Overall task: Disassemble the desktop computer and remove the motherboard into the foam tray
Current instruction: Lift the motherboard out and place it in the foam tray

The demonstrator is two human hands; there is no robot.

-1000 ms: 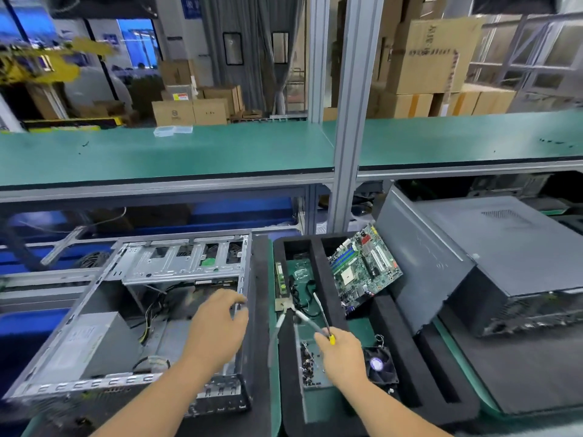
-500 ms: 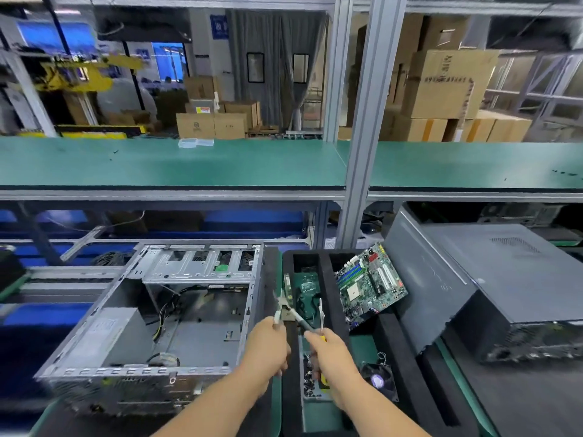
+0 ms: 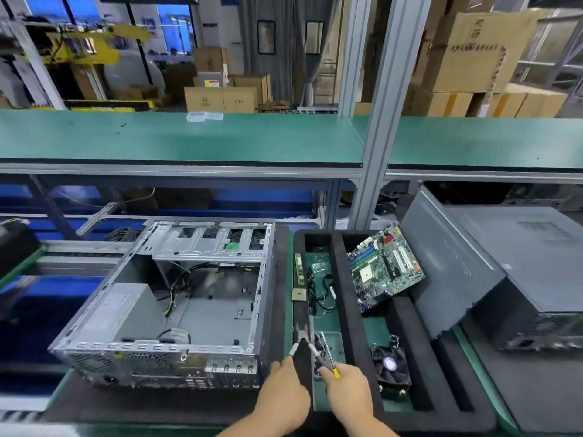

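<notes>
Left hand (image 3: pixel 281 395) and right hand (image 3: pixel 350 393) each pinch a pliers (image 3: pixel 303 337) handle; they could slip off the foam tray (image 3: pixel 353 326) near edge.

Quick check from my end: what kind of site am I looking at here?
Likely a factory or warehouse teardown line for computers: long green workbenches on aluminium framing, stacked cardboard boxes behind, and an opened desktop case beside a foam tray holding a motherboard.

Factory assembly line, green workbenches (image 3: pixel 176 137) (cardboard boxes (image 3: pixel 220 99) behind)
</notes>
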